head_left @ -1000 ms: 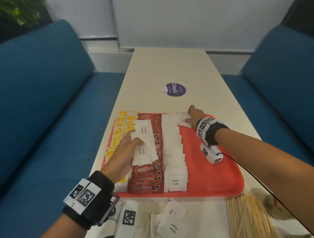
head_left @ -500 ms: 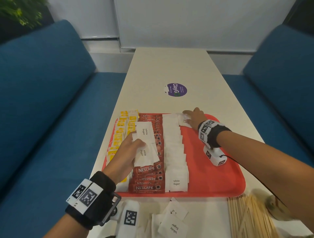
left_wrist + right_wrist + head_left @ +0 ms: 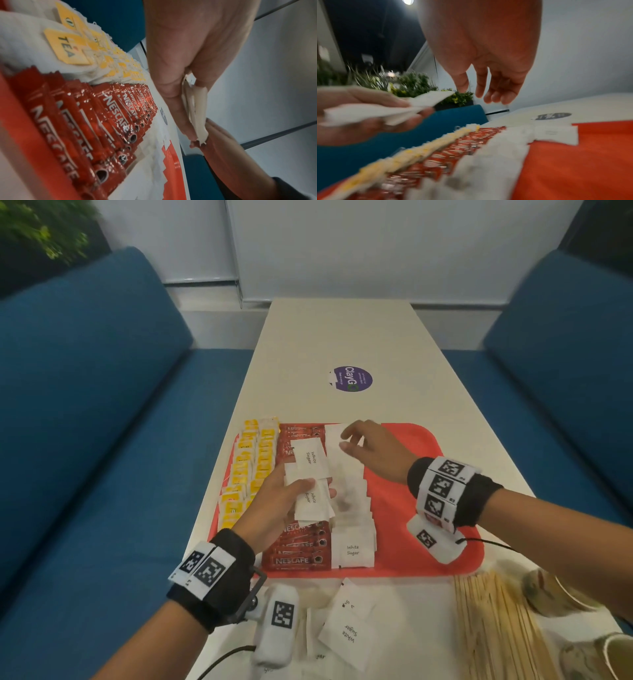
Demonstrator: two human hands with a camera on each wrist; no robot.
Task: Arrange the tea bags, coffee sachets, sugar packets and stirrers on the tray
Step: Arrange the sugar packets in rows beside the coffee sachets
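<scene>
Nearest, loose sugar packets (image 3: 346,633) and stirrers (image 3: 493,628) waiting on the table, off the tray (image 3: 421,549). Further in, left hand (image 3: 274,508) clamped on a fan of sugar packets (image 3: 310,474) above the coffee sachets (image 3: 301,549). Beyond, right hand (image 3: 373,451), fingers apart and empty, now lifted off the far sugar row (image 3: 349,498): ready for another packet.

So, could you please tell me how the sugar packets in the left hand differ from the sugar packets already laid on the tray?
The held sugar packets are a loose fanned handful, gripped by the left hand above the coffee sachets; the tray's sugar packets lie overlapped in a straight column on the red tray. The held ones sit askew; the column runs front to back. Both are white paper packets printed "White Sugar".
</scene>
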